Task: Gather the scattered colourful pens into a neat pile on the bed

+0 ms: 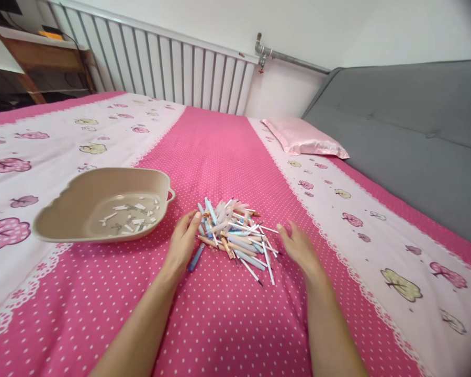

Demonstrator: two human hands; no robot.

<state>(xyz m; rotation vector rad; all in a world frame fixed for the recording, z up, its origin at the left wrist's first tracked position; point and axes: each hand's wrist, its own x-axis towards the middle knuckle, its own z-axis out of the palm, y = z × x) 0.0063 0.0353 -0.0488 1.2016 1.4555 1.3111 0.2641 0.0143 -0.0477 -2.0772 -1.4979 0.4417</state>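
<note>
Pens (241,242): heaped loosely with thin white refills (266,257) on the pink dotted part of the bedsheet (227,324), between the person's hands.
Left hand (181,241): half open, cupped at the heap's left edge, thumb raised; from where I stand, I can't tell if it touches a pen.
Right hand (299,247): open, fingers loosely bent, thumb close by one refill's end; I see nothing in its hold.
Blue pen (197,257): at the heap's near left edge, beside the left hand.
Basin (68,209): beige, left of the left hand, small white pieces (138,222) on its bottom.
Pillow (304,140): pink, farther back, beside the grey headboard (408,120).
</note>
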